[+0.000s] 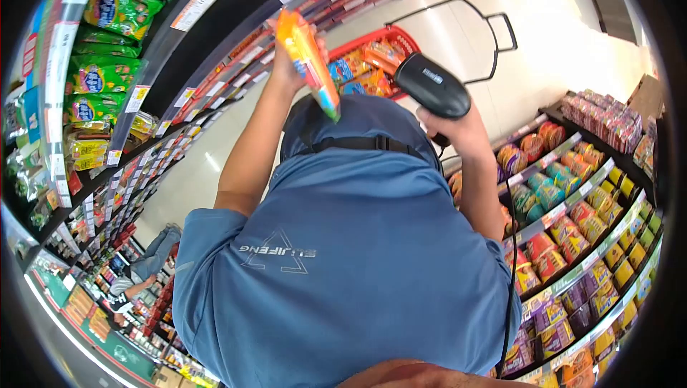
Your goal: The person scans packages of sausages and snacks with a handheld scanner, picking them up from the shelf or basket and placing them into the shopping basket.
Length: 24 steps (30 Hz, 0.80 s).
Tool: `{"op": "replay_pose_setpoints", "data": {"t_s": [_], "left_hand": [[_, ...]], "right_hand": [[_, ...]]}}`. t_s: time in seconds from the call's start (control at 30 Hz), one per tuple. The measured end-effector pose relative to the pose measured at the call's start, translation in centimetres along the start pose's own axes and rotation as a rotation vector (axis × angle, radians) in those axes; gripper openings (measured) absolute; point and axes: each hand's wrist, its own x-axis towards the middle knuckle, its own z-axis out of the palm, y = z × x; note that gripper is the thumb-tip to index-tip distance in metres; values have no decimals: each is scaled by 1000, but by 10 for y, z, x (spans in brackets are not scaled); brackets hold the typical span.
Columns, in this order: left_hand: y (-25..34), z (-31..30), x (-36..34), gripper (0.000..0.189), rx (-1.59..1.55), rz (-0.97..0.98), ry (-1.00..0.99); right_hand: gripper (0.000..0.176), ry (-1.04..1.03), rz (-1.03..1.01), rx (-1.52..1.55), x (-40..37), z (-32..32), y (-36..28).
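Note:
My left hand (285, 66) is closed around an orange snack bag (306, 53) with blue and green at its lower end, raised in front of my left side. In my right hand (461, 129) I grip a black handheld barcode scanner (434, 86), its rounded head pointing up and left. A black cable (509, 273) runs down beside my right arm. Beyond my hands, a red shopping basket (408, 36) on the floor holds several orange and blue snack bags (373, 82). The scanner's head overlaps the basket's right corner in view.
Shelves of green snack bags (107, 73) with price tags rise on my left. To my right stands a tiered display of colourful packaged snacks (565, 238). The basket's black wire handle (494, 30) juts over the pale floor (540, 12). Another person (147, 266) is in the aisle at lower left.

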Motion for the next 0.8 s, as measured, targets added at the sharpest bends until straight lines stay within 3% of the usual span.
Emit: {"op": "replay_pose_setpoints", "data": {"t_s": [0.03,0.1,0.17,0.27,0.33,0.47,0.57,0.63,0.67,0.77,0.8], "left_hand": [[-4,-18,3,79,41,37,27],[-26,-28,17,72,219,184,369],[-44,-67,29,71,219,160,335],[-78,-124,45,74,220,-11,574],[-106,-151,56,77,179,-25,666],[-162,-206,83,69,191,-93,734],[-187,-208,92,61,130,-115,689],[-206,-222,99,54,162,-165,767],[-230,-262,108,50,142,-147,710],[-232,-232,106,36,134,-185,764],[-261,-279,118,33,126,-177,702]], "right_hand": [[28,32,-19,29,2,-4,8],[23,97,4,22,2,-14,21],[19,144,63,27,2,-20,29],[16,190,139,-37,1,-21,34],[19,187,229,-78,-3,-24,39],[16,239,300,-129,-16,-24,54],[14,251,355,-142,-27,-29,66],[17,295,390,-165,-34,-32,72],[21,284,380,-181,-36,-36,74],[27,354,360,-185,-35,-29,65],[25,346,400,-215,-32,-27,57]]}}
